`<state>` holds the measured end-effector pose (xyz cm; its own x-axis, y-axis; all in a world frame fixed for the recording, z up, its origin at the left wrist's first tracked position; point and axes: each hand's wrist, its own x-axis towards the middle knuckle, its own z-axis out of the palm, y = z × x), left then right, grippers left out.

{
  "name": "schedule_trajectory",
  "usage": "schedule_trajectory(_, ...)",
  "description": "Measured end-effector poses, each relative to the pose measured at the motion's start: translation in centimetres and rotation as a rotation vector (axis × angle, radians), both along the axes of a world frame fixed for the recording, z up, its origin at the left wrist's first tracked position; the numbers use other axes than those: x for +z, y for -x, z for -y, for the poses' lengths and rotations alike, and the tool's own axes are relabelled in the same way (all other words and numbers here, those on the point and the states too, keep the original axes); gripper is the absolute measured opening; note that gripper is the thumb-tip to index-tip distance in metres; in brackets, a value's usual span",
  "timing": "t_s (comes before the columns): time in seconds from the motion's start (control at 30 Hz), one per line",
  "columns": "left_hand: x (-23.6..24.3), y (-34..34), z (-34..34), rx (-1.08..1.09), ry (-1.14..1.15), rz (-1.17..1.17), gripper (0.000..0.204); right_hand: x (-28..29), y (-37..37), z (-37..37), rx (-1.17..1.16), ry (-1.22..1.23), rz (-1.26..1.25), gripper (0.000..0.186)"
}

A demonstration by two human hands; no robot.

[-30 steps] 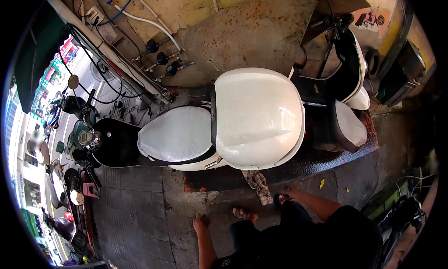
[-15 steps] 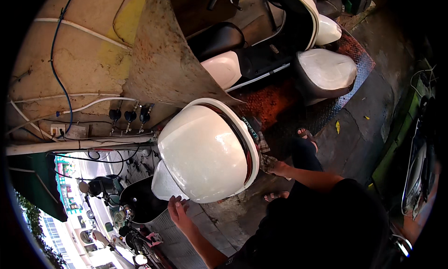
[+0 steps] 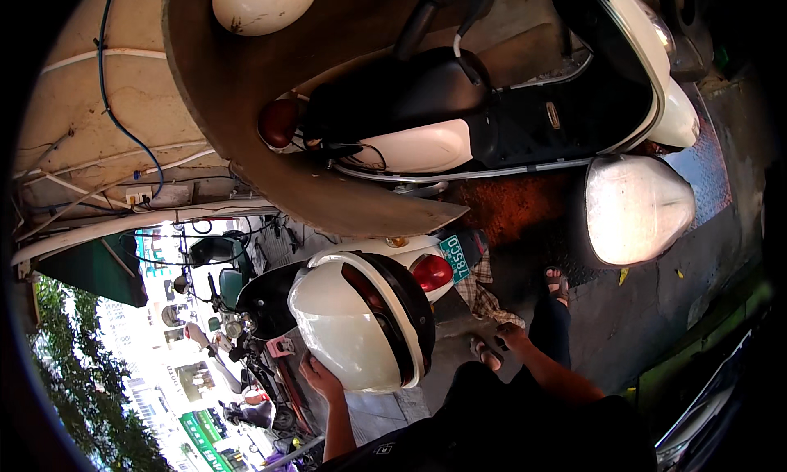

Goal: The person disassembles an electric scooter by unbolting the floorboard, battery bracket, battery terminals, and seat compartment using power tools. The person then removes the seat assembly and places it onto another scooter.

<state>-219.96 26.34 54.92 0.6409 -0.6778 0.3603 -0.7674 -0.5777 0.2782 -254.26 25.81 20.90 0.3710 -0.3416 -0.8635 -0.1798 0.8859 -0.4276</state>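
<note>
A glossy cream-white rounded top case (image 3: pixel 340 324) with a dark red band sits at the tail of a white scooter (image 3: pixel 422 255), above its red tail light (image 3: pixel 431 273). My left hand (image 3: pixel 321 378) lies against the case's lower edge, fingers stretched along its shell. A brown checked cloth (image 3: pixel 485 296) hangs beside the scooter's number plate (image 3: pixel 456 259). At the cloth's lower end, my right hand (image 3: pixel 511 336) has its fingers curled on the fabric. The case's far side is hidden.
A curved rusty metal sheet (image 3: pixel 270 177) stands beyond the case, close to it. Behind it is another scooter (image 3: pixel 426 144) with a black seat. A pale-topped rounded object (image 3: pixel 639 210) stands at the right. Parked motorbikes (image 3: pixel 246 365) line the left.
The view has shifted, bringing more of the far scooter and the tail light into sight. My left hand has come against the case's side. My right hand stays by the checked cloth.
</note>
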Motion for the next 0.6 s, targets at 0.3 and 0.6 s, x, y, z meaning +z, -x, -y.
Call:
schedule_trajectory(0.3,-0.1,0.5,0.4,0.045,0.053,-0.021,0.032,0.9,0.0,3.2,0.063,0.250,-0.108,0.031)
schedule_trajectory(0.6,0.8,-1.4,-2.6,0.054,0.140,-0.340,0.030,6.5,-7.0,0.8,0.164,0.149,-0.190,0.028)
